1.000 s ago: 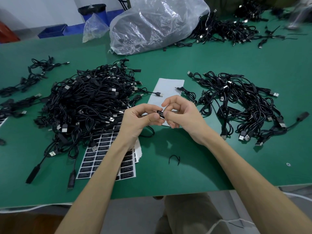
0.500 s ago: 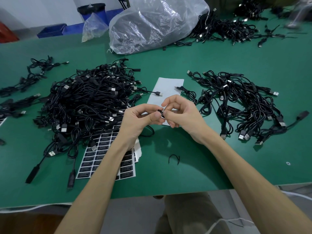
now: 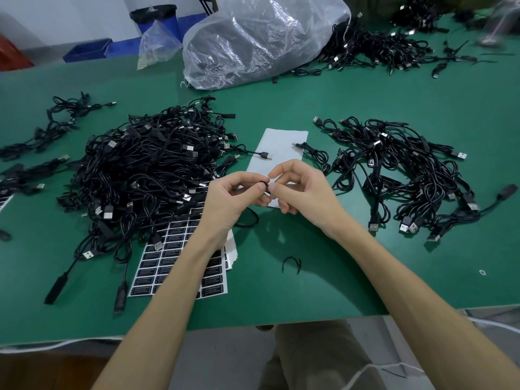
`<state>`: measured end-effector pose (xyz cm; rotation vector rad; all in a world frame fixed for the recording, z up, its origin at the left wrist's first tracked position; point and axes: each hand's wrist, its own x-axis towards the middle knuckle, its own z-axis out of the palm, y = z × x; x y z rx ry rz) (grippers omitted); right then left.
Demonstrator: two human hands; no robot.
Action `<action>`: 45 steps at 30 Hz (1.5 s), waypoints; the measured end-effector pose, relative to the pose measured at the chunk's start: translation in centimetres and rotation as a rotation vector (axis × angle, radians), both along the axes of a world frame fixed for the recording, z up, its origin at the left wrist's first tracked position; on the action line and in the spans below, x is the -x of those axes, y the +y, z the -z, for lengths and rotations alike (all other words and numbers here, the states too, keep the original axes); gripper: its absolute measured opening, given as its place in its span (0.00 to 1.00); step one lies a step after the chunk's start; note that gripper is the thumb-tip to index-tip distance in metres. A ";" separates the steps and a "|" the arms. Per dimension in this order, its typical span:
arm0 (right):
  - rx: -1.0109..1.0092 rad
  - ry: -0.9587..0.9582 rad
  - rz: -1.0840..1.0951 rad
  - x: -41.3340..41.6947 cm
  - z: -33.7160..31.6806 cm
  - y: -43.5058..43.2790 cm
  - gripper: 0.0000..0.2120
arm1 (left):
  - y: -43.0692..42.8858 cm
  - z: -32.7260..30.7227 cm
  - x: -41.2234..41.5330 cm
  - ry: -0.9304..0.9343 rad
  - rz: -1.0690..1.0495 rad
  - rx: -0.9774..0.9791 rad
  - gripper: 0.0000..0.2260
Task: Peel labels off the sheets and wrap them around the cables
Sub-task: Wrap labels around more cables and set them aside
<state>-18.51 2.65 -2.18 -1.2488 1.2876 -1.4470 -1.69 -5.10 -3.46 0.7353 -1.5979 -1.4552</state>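
Lying nearest: a short curled black tie [image 3: 291,264] on the green table [image 3: 323,282].
Label sheets [image 3: 168,266]: a stack of black labels, partly under the left forearm.
Left hand [image 3: 230,204]: fingers curled, pinching a black cable [image 3: 264,183].
Right hand [image 3: 304,195]: thumb and forefinger pinch the same cable; other fingers loosely bent.
Blank sheet [image 3: 281,147]: white, just beyond the hands.
Cable piles: dense pile [image 3: 146,170] left, looser pile [image 3: 399,170] right.
Farthest: clear plastic bag [image 3: 253,40].
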 end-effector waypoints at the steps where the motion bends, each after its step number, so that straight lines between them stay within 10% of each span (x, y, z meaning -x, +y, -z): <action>1: -0.004 0.013 0.005 0.0 0.0 0.0 0.06 | 0.0 0.0 0.0 -0.003 -0.006 -0.001 0.05; 17: -0.019 0.140 0.158 0.6 0.4 -0.2 0.04 | 0.2 -0.4 -0.1 0.049 -0.070 -0.083 0.06; 24: 0.016 0.512 0.071 0.3 0.6 0.1 0.08 | 0.2 -0.4 -0.1 0.072 -0.054 -0.097 0.05; 45: 0.014 0.442 0.220 0.3 1.0 -0.1 0.08 | 0.4 0.0 0.5 -0.170 -0.032 0.197 0.06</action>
